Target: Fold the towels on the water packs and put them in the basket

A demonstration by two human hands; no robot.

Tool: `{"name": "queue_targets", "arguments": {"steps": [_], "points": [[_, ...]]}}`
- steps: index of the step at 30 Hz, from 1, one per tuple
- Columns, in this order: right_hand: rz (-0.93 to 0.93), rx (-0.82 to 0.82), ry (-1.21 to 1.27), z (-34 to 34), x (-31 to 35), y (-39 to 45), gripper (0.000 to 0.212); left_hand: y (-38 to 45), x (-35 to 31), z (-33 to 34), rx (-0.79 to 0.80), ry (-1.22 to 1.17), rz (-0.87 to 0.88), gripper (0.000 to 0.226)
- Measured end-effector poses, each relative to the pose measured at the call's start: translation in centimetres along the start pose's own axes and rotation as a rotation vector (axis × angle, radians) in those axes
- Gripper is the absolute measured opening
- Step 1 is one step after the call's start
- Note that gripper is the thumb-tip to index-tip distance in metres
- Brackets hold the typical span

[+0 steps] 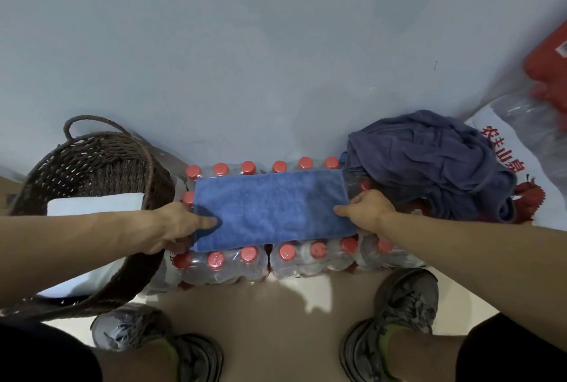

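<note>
Between both hands' fingers [211,222] (gripped): blue towel [270,210]

Both bare forearms reached forward and inward from the lower corners of the view. The left hand [179,226] lay knuckles up, thumb stretched out flat toward the right, its fingers [171,246] curled underneath. The right hand [369,211] mirrored it, thumb pointing left, the other fingers bent down and out of sight. Both legs stood apart below, in grey shoes
</note>
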State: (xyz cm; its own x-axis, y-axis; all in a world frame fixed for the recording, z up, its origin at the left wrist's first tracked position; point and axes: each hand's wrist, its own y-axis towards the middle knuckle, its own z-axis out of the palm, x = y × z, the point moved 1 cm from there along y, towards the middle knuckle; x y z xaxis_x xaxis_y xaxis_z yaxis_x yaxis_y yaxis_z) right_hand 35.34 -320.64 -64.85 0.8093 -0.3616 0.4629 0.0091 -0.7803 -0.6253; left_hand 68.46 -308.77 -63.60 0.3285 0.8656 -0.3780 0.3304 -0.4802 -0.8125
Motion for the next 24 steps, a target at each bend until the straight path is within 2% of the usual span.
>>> {"name": "queue_targets", "arguments": {"steps": [3,7,12,14,17,20,24], "points": [[0.041,0.142,0.048,0.0,-0.7,-0.8,0.033,-0.7,1.3,0.4,-0.107,0.147,-0.019,0.042],[0.097,0.259,0.014,-0.1,-2.0,-1.5,0.031,-1.6,2.4,2.8,-0.24,0.08,-0.016,0.038],[0.092,0.207,0.074,-0.4,-2.5,-2.1,0.016,-2.8,4.7,5.9,-0.467,-0.124,0.107,0.015],[0.105,0.185,0.109,-0.8,-2.5,-2.3,0.015,-3.2,5.1,6.0,-0.523,-0.167,0.138,0.019],[0.139,0.209,0.159,-1.4,-2.5,-2.8,0.014,-3.3,5.3,5.6,-0.535,-0.182,0.072,0.03],[0.171,0.228,0.133,-1.4,-2.8,-3.4,0.023,-3.0,5.9,5.2,-0.484,-0.145,0.017,0.041],[0.237,0.327,0.064,-0.5,-3.1,-3.8,0.018,-3.1,6.7,5.1,-0.4,-0.083,0.034,0.037]]}}
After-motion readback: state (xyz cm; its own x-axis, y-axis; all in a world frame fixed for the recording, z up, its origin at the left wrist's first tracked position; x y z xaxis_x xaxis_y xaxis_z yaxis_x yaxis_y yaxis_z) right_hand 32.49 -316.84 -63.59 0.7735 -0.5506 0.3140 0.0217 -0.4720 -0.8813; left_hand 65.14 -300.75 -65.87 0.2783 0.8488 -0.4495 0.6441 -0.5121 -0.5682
